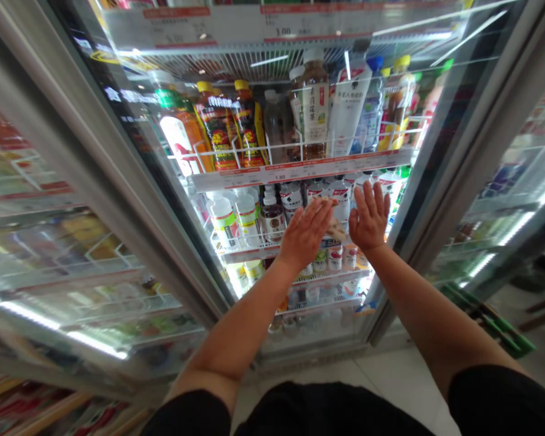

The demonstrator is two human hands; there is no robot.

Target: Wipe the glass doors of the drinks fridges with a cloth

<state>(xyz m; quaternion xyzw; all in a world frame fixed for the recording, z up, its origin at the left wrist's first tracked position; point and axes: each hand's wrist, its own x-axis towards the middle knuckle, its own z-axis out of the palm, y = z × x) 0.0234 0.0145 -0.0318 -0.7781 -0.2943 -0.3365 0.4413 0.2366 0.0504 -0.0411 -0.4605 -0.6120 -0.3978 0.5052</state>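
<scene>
Both my arms reach forward to the glass door of a lit drinks fridge. My left hand is held flat with its fingers stretched out, and it holds nothing. To its right, my right hand is raised with the fingers spread, also bare. Whether either palm touches the glass, I cannot tell. A faint reflection of a hand shows in the glass between them. Behind the glass, near my hands, stand white-labelled bottles and a dark bottle.
The upper shelf holds several bottles, among them a tea bottle and yellow-capped dark bottles. A price strip runs along its edge. Metal door frames flank the glass. Pale floor tiles and a green crate lie below.
</scene>
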